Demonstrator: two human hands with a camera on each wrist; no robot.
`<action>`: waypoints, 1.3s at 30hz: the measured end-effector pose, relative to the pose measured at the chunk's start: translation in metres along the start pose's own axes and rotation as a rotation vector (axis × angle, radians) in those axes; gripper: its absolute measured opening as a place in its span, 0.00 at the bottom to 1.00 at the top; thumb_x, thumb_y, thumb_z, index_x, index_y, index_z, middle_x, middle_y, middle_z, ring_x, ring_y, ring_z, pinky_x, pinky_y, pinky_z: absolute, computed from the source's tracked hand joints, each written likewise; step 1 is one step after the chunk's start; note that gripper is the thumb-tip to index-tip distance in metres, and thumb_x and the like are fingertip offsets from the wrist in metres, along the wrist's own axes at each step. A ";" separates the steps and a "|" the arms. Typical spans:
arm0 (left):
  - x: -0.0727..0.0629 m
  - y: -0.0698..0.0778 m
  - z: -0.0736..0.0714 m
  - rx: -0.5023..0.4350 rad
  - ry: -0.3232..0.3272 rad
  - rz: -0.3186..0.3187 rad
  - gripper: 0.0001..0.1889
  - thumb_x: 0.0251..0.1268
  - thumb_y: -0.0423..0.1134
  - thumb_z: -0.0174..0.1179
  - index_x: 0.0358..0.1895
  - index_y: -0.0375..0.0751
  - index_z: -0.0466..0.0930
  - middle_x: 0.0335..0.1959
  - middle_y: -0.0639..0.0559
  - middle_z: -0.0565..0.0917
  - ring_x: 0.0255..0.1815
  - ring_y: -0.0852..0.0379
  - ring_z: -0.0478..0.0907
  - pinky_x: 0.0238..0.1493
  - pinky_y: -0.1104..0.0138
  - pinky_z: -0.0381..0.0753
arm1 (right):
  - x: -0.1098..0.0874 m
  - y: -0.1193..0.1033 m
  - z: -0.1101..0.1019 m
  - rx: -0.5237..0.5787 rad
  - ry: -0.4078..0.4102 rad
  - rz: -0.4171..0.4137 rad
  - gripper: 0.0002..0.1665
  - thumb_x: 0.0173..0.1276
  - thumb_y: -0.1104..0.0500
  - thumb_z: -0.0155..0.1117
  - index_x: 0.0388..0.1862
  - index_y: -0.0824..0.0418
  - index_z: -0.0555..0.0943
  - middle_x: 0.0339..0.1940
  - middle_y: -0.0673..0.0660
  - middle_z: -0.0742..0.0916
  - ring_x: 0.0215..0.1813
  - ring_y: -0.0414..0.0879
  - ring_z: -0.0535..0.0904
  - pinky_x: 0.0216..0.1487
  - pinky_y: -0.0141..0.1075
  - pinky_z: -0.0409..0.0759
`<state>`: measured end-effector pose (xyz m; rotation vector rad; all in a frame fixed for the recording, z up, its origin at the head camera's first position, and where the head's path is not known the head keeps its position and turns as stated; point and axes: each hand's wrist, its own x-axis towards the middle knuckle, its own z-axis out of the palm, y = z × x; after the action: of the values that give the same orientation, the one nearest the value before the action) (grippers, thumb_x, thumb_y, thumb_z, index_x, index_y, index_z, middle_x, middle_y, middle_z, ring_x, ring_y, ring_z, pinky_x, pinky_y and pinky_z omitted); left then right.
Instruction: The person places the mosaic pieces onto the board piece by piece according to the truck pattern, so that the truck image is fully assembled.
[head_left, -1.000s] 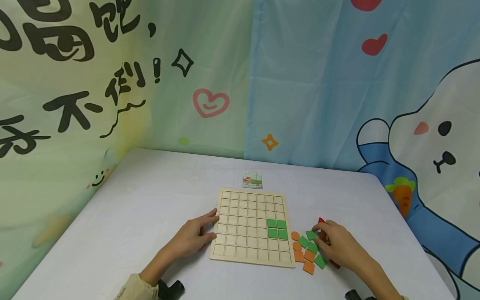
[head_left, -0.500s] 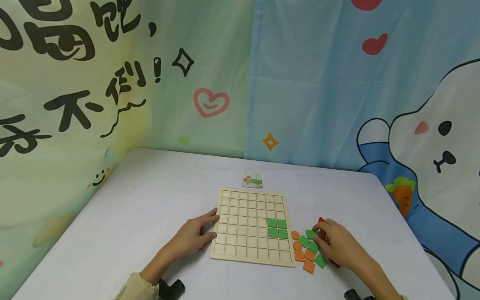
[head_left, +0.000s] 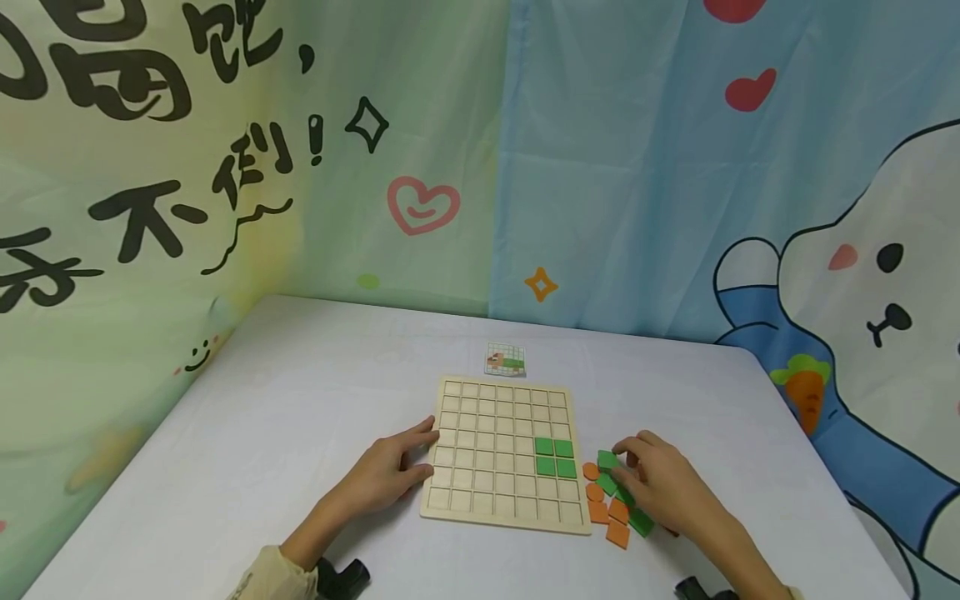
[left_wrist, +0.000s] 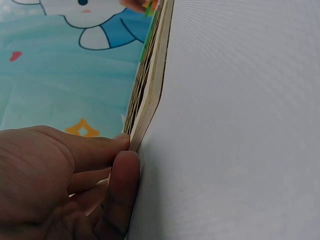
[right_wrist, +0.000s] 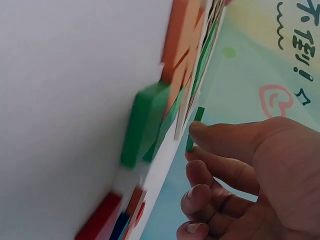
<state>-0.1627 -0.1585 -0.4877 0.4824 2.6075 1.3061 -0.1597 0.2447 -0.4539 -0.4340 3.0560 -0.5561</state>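
Observation:
My right hand (head_left: 663, 479) pinches a green square tile (head_left: 606, 460) between thumb and forefinger, just above the loose pieces. In the right wrist view this tile (right_wrist: 200, 114) stands edge-on, clear of the table. My left hand (head_left: 386, 471) touches the left edge of a wooden grid board (head_left: 480, 504), thumb and fingertips spread along it. The left wrist view has those fingertips (left_wrist: 125, 162) right at the board's rim. Several green tiles (head_left: 553, 457) fill a block of cells at the board's right side. Beside the board lie loose orange squares (head_left: 617, 534), orange discs (head_left: 594, 492) and more green tiles.
Behind the board a small picture card (head_left: 505, 360) lies on the white tablecloth (head_left: 322, 375). A red piece (right_wrist: 102, 217) and a dark blue piece (right_wrist: 120, 226) sit near my right hand. Printed curtains (head_left: 600, 167) hang behind the table.
My right hand has lifted the green tile from the pile and shifted slightly left, toward the board. My left hand and the board have not moved.

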 end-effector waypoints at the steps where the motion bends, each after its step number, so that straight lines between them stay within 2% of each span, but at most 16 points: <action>1: 0.000 0.000 0.000 -0.002 -0.001 0.001 0.30 0.73 0.33 0.66 0.76 0.35 0.73 0.84 0.44 0.65 0.15 0.62 0.73 0.23 0.69 0.75 | 0.001 -0.002 0.000 0.011 -0.001 -0.001 0.14 0.69 0.58 0.75 0.51 0.60 0.87 0.35 0.49 0.81 0.31 0.39 0.69 0.32 0.30 0.71; 17: -0.001 0.000 0.000 0.012 0.004 0.013 0.30 0.73 0.34 0.66 0.76 0.34 0.73 0.84 0.43 0.66 0.16 0.64 0.71 0.26 0.68 0.76 | 0.012 -0.043 0.016 0.043 -0.039 -0.021 0.14 0.69 0.55 0.76 0.51 0.56 0.87 0.35 0.45 0.79 0.34 0.37 0.70 0.32 0.28 0.71; 21: -0.002 0.000 0.000 0.017 0.016 0.015 0.29 0.72 0.33 0.66 0.75 0.34 0.74 0.83 0.42 0.67 0.16 0.64 0.69 0.27 0.69 0.75 | 0.015 -0.048 0.019 0.069 -0.023 -0.058 0.13 0.69 0.56 0.76 0.50 0.57 0.87 0.34 0.45 0.79 0.32 0.36 0.69 0.31 0.28 0.70; 25: -0.003 0.001 0.000 0.011 0.017 0.014 0.29 0.72 0.33 0.66 0.75 0.34 0.74 0.83 0.42 0.67 0.16 0.64 0.69 0.27 0.69 0.74 | 0.017 -0.052 0.021 0.081 -0.027 -0.088 0.13 0.70 0.57 0.76 0.50 0.58 0.87 0.36 0.46 0.80 0.32 0.34 0.69 0.34 0.28 0.73; 33: -0.001 0.000 0.000 0.001 0.003 0.009 0.30 0.73 0.33 0.65 0.76 0.34 0.73 0.84 0.43 0.66 0.15 0.64 0.71 0.23 0.68 0.74 | 0.022 -0.065 0.025 0.051 -0.051 -0.025 0.15 0.69 0.54 0.77 0.51 0.56 0.88 0.37 0.46 0.80 0.37 0.38 0.72 0.39 0.31 0.75; 39: -0.001 0.000 0.000 0.002 0.000 0.012 0.30 0.73 0.33 0.65 0.76 0.34 0.72 0.84 0.43 0.66 0.15 0.64 0.71 0.23 0.68 0.74 | 0.023 -0.069 0.026 0.054 -0.051 -0.058 0.13 0.70 0.55 0.76 0.50 0.55 0.87 0.40 0.46 0.81 0.38 0.38 0.72 0.41 0.32 0.77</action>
<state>-0.1622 -0.1592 -0.4878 0.4984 2.6102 1.3076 -0.1619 0.1671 -0.4537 -0.5288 2.9804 -0.6183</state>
